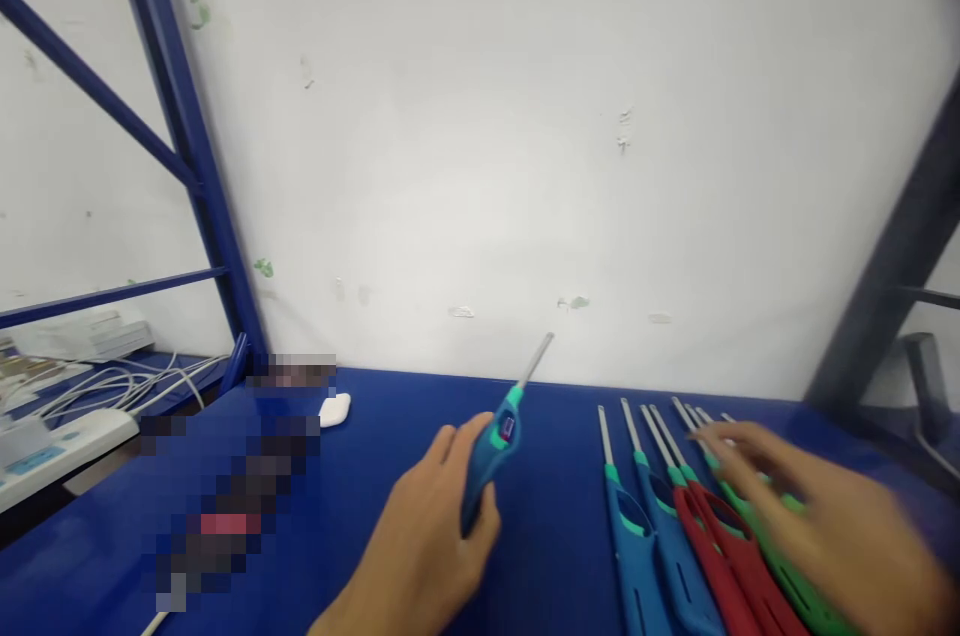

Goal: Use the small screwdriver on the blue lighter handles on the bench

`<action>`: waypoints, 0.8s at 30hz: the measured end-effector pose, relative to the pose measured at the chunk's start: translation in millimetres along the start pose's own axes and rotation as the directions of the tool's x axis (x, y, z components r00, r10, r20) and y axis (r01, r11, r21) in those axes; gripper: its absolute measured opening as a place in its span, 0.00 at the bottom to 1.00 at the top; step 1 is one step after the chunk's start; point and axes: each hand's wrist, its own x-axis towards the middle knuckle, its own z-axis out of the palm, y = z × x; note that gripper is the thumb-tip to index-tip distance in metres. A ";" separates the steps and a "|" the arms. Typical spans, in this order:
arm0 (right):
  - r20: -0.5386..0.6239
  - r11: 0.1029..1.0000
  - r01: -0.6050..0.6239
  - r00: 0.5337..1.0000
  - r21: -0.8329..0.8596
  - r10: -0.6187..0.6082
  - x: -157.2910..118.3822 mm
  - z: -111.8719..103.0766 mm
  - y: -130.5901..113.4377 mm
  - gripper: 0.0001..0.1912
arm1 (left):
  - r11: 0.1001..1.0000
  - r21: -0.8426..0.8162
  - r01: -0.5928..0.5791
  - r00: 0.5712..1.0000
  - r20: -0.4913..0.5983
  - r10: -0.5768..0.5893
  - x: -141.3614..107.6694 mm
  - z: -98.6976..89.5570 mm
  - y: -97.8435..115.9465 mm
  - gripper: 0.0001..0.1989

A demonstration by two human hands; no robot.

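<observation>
In the head view, my left hand (431, 526) is closed round the handle of a blue long-necked lighter (491, 451), its metal tip pointing up and to the right. On the right, several similar lighters lie side by side: blue ones (636, 541), red ones (712, 556) and green ones (799, 581). My right hand (817, 506), blurred, is over the green lighters with its fingertips near their metal necks. Whether those fingers grip anything cannot be made out.
The blue shelf top (555, 496) meets a white wall. A white case (334, 410) and a pixelated patch are on the left. Blue metal posts (191, 136) rise at both sides. White cables and a power strip (67, 456) lie at the far left.
</observation>
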 end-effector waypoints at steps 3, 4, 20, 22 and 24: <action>0.327 0.956 0.264 0.899 0.130 -0.292 7.1 18.2 -57.9 0.17 | 0.995 0.007 0.103 0.991 -0.081 -0.103 -14.4 -5.8 -31.4 0.28; 0.408 0.927 0.333 0.833 0.171 -0.374 9.5 24.1 -78.2 0.18 | 0.990 0.006 0.139 0.985 -0.104 -0.138 -19.6 -5.0 -41.0 0.27; 0.615 0.913 0.405 0.710 0.041 -0.343 28.7 100.6 -139.9 0.17 | 0.966 0.034 0.256 0.964 -0.075 -0.253 -49.4 37.8 -87.6 0.24; 0.600 0.907 0.415 0.710 0.066 -0.369 27.6 101.3 -141.0 0.19 | 0.966 0.031 0.255 0.965 -0.064 -0.253 -52.0 40.5 -83.7 0.23; 0.603 0.897 0.433 0.692 0.093 -0.397 27.3 102.6 -141.6 0.19 | 0.961 0.041 0.272 0.961 -0.069 -0.269 -58.4 40.3 -80.8 0.24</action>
